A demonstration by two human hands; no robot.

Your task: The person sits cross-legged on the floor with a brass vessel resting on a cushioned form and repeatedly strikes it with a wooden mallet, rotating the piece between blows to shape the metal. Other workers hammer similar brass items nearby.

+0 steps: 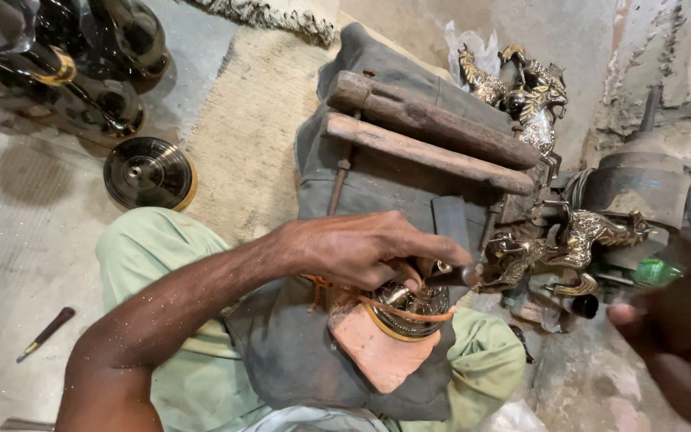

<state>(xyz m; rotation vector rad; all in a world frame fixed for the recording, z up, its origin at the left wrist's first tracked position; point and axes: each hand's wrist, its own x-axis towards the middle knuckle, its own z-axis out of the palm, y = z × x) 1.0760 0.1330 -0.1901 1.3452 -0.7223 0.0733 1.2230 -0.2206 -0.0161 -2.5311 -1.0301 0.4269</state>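
My left hand [361, 250] reaches in from the lower left and rests on a round engraved brass piece [413, 308]. Its fingers are closed on a short metal punch [459, 274] whose tip is at the piece's upper edge. An orange cord crosses the brass piece, which sits on a reddish clay block [377, 352] over a grey cloth [297, 352] on my lap. My right hand [681, 344] is a dark blur at the right edge, raised off the work. A green object [654, 272] shows just above it. Whether the hand holds it is unclear.
Two worn wooden bars [425, 136] lie on a grey block ahead. Brass animal figures [569, 240] stand to the right, with more at the back [525, 92]. Glossy black vessels [81, 72] and a black disc [147, 172] are at the upper left. A small dark-handled tool [45, 332] lies on the floor.
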